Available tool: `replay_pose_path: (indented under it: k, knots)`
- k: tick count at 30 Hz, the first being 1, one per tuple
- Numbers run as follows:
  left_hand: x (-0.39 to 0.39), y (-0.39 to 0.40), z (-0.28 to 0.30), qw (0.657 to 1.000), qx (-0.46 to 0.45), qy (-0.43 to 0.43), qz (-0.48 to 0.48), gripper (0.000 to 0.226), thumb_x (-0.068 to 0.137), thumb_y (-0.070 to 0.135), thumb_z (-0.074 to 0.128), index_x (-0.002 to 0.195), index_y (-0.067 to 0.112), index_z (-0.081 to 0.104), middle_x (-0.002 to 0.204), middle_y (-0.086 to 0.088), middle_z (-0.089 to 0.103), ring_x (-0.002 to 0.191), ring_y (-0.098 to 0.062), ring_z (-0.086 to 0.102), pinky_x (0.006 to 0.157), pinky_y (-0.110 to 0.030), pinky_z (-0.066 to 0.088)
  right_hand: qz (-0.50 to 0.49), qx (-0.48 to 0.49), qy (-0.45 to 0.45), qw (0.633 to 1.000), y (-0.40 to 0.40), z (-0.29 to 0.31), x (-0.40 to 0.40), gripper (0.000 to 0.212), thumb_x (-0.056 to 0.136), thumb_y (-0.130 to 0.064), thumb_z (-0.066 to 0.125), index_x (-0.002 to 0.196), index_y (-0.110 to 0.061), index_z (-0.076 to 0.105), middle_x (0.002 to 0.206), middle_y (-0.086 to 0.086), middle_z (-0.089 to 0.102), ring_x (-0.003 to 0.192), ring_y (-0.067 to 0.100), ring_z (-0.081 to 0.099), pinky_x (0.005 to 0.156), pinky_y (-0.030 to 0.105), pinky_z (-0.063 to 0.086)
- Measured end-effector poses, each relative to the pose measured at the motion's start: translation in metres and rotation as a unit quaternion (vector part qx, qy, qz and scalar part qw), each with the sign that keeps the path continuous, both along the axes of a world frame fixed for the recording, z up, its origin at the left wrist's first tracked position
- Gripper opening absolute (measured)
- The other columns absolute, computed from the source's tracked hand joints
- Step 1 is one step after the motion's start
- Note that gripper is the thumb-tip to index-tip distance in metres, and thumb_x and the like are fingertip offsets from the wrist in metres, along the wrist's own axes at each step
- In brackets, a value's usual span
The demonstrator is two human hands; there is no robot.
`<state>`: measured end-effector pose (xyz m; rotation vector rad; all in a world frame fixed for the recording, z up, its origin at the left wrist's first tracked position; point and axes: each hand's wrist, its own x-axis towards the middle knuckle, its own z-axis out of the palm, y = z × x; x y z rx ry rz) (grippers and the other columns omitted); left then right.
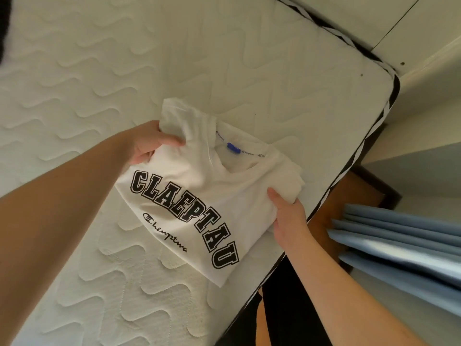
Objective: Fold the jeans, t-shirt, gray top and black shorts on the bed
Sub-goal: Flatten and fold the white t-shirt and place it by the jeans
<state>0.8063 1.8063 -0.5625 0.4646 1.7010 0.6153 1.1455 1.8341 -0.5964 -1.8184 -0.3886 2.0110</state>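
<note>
Left hand [147, 143] fingers [172, 141] clamped on t-shirt [199, 196] shoulder edge; right hand [287, 216] fingers pinched on opposite folded side. T-shirt held compact, print up, low over the bed [99, 71] near its corner. Fold judged nearly complete. Next, it is to be laid flat and smoothed. Other garments not identified.

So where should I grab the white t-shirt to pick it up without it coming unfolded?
Probably by its two folded side edges, one hand from each side, as the left hand and right hand grip the t-shirt now. The layers bunch there, so pinching them keeps the fold together.
</note>
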Motion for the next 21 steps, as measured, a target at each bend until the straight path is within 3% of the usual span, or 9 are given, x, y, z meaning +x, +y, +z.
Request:
replay_pose_path:
  k: [5,8,11,13,17,19,21]
  knots:
    - [0.004,-0.039,0.042,1.0,0.011,-0.004,0.028,0.072,0.052,0.035,0.091,0.118,0.018,0.066,0.11,0.003,0.074,0.11,-0.019,0.066,0.096,-0.037,0.044,0.066,0.04,0.079,0.994,0.013,0.027,0.015,0.036,0.082,-0.02,0.073,0.117,-0.017,0.064,0.114,0.003,0.073,0.1,0.017,0.071,0.072,0.031,0.06]
    - [0.016,-0.067,0.071,0.994,0.054,-0.026,0.088,0.074,0.046,0.037,0.093,0.113,0.016,0.071,0.113,-0.006,0.073,0.11,-0.023,0.068,0.1,-0.038,0.047,0.124,0.052,0.12,0.984,0.028,0.055,0.027,0.041,0.083,-0.026,0.07,0.122,-0.017,0.062,0.118,0.002,0.071,0.109,0.019,0.068,0.081,0.032,0.059]
    - [0.038,-0.092,0.098,0.981,0.113,-0.043,0.154,0.038,0.063,0.031,0.089,0.098,0.019,0.078,0.111,-0.009,0.074,0.101,-0.02,0.071,0.085,-0.03,0.055,0.171,0.076,0.14,0.972,0.046,0.086,0.037,0.043,0.085,-0.031,0.069,0.125,-0.018,0.062,0.124,0.004,0.068,0.114,0.021,0.065,0.087,0.036,0.058]
    - [0.058,-0.109,0.112,0.972,0.136,-0.04,0.187,0.025,0.075,0.024,0.081,0.099,0.021,0.078,0.112,-0.009,0.074,0.103,-0.02,0.071,0.086,-0.032,0.053,0.207,0.111,0.139,0.962,0.056,0.105,0.043,0.045,0.084,-0.032,0.07,0.126,-0.019,0.062,0.126,0.005,0.067,0.116,0.022,0.064,0.089,0.037,0.057]
    - [0.108,-0.148,0.145,0.945,0.17,-0.026,0.277,0.055,0.059,0.049,0.091,0.105,0.024,0.077,0.111,-0.007,0.074,0.104,-0.021,0.071,0.077,-0.026,0.057,0.305,0.193,0.11,0.926,0.072,0.153,0.049,0.055,0.069,-0.055,0.082,0.117,-0.031,0.069,0.124,-0.001,0.069,0.116,0.018,0.064,0.104,0.042,0.044]
    - [0.135,-0.172,0.162,0.928,0.183,-0.032,0.322,0.059,0.063,0.05,0.089,0.115,0.026,0.073,0.118,-0.007,0.072,0.111,-0.024,0.068,0.084,-0.031,0.057,0.355,0.223,0.113,0.901,0.082,0.182,0.05,0.056,0.063,-0.063,0.083,0.113,-0.041,0.071,0.125,-0.004,0.068,0.118,0.016,0.063,0.106,0.042,0.041]
    - [0.165,-0.201,0.178,0.918,0.185,-0.024,0.351,0.059,0.073,0.049,0.084,0.125,0.028,0.067,0.127,-0.006,0.068,0.119,-0.025,0.063,0.097,-0.044,0.05,0.417,0.231,0.122,0.871,0.093,0.21,0.055,0.055,0.065,-0.065,0.081,0.115,-0.044,0.069,0.127,-0.005,0.067,0.119,0.015,0.062,0.103,0.04,0.048]
